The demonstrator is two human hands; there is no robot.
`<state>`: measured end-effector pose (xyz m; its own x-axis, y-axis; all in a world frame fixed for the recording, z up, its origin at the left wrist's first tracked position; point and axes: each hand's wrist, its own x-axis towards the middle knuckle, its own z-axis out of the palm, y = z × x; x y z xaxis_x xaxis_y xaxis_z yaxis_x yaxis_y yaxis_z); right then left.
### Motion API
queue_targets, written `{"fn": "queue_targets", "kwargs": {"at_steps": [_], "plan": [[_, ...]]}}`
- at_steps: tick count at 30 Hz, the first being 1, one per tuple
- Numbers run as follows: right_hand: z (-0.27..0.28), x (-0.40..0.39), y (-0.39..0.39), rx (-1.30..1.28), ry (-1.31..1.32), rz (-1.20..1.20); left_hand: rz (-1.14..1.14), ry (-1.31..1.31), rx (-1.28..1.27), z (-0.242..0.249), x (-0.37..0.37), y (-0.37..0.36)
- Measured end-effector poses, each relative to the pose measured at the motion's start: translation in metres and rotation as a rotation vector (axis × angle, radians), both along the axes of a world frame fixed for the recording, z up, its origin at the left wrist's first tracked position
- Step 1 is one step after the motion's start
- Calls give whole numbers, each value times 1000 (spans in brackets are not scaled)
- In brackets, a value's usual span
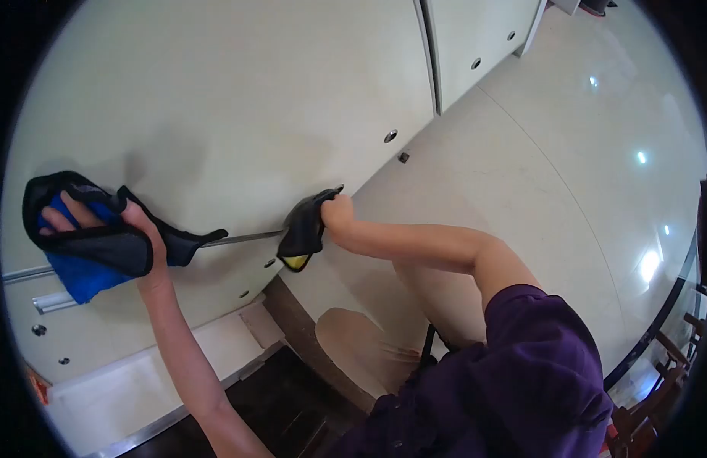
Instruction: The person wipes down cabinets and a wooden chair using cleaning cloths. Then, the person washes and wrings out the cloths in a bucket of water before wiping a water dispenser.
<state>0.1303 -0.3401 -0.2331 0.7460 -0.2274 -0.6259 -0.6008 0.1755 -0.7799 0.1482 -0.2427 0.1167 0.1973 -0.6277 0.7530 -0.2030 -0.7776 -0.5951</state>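
My left hand (144, 231) is closed around a blue and dark grey cloth (94, 256) with black edging. Folds of it cover part of the fingers, and the cloth lies against a white cabinet door (239, 99). To the right, my right hand (338, 217) grips a second cloth (301, 233), dark grey with black edging and a bit of yellow at its lower corner. This cloth is at the door's edge, near the end of a thin metal strip (254, 238). The fingers of my right hand are mostly hidden.
Another cabinet door (483, 30) with round metal fittings adjoins at the top. The glossy floor (537, 175) stretches along the right. Below left are a white ledge (109, 401) and a dark opening (285, 397). Dark wooden furniture (659, 389) stands at lower right.
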Motion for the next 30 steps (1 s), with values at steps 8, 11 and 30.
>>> {"fn": "queue_targets", "kwargs": {"at_steps": [8,11,30], "plan": [[-41,39,-118,-134,-128,-390,-10,-58,46,-2,3,-3],[-124,68,-132,-160,37,-452,-2,-60,87,-2,0,-7],[-155,108,-233,-138,-95,-579,73,-52,69,-6,-4,-22]]}}
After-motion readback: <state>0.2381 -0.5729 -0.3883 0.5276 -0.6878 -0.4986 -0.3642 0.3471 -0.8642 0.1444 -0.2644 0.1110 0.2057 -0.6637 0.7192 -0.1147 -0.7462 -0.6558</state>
